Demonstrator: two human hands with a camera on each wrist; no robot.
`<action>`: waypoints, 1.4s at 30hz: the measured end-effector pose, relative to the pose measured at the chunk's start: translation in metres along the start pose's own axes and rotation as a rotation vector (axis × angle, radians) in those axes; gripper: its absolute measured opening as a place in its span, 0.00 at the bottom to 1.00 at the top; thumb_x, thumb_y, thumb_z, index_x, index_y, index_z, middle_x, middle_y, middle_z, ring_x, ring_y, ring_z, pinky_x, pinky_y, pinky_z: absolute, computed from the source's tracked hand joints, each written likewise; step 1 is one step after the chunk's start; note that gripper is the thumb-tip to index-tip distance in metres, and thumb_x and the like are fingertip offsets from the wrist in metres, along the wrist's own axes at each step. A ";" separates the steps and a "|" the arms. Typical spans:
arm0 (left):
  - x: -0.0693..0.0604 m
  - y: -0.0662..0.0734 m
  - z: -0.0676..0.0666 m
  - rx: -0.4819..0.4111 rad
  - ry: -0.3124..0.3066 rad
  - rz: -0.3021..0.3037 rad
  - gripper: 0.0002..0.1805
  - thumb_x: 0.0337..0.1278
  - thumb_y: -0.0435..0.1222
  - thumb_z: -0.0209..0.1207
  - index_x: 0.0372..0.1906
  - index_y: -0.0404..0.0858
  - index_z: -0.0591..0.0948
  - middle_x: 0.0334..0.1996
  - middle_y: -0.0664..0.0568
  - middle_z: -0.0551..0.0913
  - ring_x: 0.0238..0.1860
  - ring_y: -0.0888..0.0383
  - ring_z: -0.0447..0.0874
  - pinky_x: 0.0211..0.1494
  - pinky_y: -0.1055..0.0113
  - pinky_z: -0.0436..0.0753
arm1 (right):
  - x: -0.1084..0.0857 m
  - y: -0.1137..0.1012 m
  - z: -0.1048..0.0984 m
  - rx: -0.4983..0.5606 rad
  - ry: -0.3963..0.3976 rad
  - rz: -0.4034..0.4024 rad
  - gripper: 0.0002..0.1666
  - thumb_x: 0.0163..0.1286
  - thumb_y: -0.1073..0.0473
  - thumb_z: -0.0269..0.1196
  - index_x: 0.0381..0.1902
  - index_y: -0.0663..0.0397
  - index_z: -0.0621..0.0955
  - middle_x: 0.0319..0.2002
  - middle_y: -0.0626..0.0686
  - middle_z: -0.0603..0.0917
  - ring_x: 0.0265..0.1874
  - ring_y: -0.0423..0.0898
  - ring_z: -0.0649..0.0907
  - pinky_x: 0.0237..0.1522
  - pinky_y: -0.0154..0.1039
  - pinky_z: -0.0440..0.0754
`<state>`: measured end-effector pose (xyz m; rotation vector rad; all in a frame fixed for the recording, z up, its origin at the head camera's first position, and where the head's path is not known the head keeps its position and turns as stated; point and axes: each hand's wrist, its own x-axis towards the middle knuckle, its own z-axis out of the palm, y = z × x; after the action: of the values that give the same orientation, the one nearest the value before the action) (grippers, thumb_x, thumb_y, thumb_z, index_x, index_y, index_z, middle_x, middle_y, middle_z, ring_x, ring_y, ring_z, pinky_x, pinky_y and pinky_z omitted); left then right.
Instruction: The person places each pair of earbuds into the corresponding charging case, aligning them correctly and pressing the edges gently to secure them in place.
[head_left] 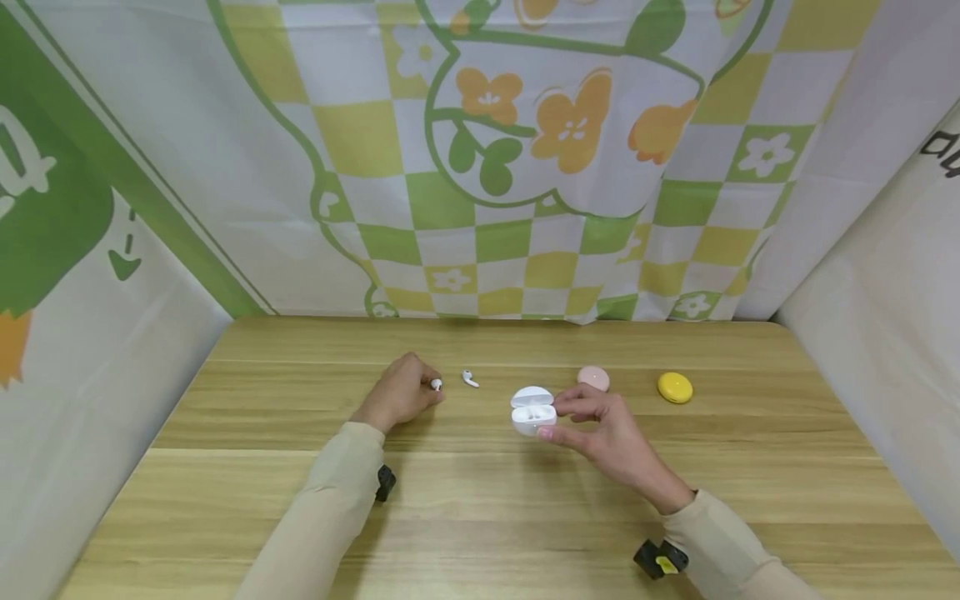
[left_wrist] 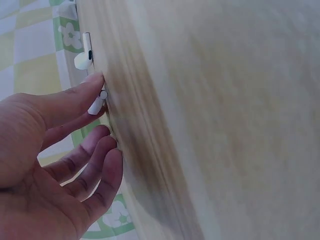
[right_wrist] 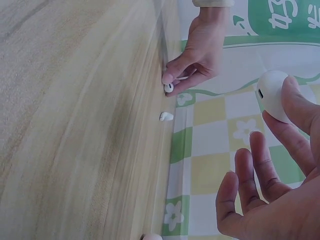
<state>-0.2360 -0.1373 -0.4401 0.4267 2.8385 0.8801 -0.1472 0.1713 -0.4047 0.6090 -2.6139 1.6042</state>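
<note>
Between thumb and index finger, my left hand pinches a white wireless earbud at the table surface; its other fingers are loosely bent. A second earbud lies on the wood just to the right of that hand, and in the left wrist view it shows beyond the thumb tip. My right hand holds a rounded white charging case by its side, above the table, with the lid tipped up. In the right wrist view the case sits between thumb and index finger, the other fingers spread away from it.
A round pink object lies behind the right hand, and a round yellow one farther right. The wooden table ends at a patterned curtain at the back, with printed cloth on both sides.
</note>
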 end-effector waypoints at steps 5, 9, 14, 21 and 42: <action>-0.001 0.001 0.000 -0.004 0.017 -0.011 0.06 0.57 0.31 0.71 0.39 0.34 0.89 0.44 0.45 0.86 0.51 0.46 0.79 0.58 0.48 0.77 | -0.001 -0.002 0.000 0.012 -0.001 0.000 0.13 0.57 0.63 0.77 0.41 0.59 0.90 0.42 0.51 0.85 0.48 0.50 0.79 0.50 0.51 0.80; -0.001 0.002 0.000 -0.028 0.021 -0.007 0.05 0.55 0.32 0.73 0.35 0.36 0.88 0.41 0.47 0.86 0.49 0.47 0.79 0.58 0.48 0.77 | -0.001 -0.002 0.000 0.012 0.000 -0.005 0.13 0.58 0.62 0.77 0.40 0.59 0.90 0.42 0.51 0.85 0.48 0.50 0.79 0.50 0.51 0.80; -0.003 0.005 0.000 -0.095 0.020 -0.005 0.09 0.56 0.33 0.72 0.41 0.36 0.87 0.43 0.46 0.84 0.47 0.47 0.81 0.55 0.49 0.79 | -0.002 -0.003 0.000 0.004 0.002 -0.004 0.12 0.57 0.62 0.77 0.40 0.59 0.90 0.41 0.51 0.85 0.47 0.50 0.79 0.50 0.50 0.80; -0.009 0.019 -0.002 -0.266 0.038 0.042 0.11 0.57 0.32 0.72 0.43 0.34 0.87 0.51 0.43 0.81 0.51 0.45 0.79 0.53 0.52 0.82 | -0.003 -0.003 0.000 0.005 0.005 -0.003 0.11 0.58 0.62 0.77 0.39 0.58 0.91 0.41 0.50 0.85 0.47 0.50 0.79 0.49 0.50 0.80; -0.037 0.071 -0.008 -0.611 0.119 0.317 0.09 0.53 0.30 0.73 0.40 0.35 0.87 0.51 0.43 0.82 0.55 0.50 0.79 0.59 0.50 0.81 | 0.000 0.002 0.002 -0.007 0.021 -0.003 0.09 0.58 0.64 0.77 0.38 0.57 0.91 0.42 0.50 0.85 0.47 0.49 0.80 0.49 0.50 0.81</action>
<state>-0.1861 -0.0966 -0.3914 0.7561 2.4406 1.8021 -0.1475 0.1702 -0.4079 0.5926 -2.6009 1.5910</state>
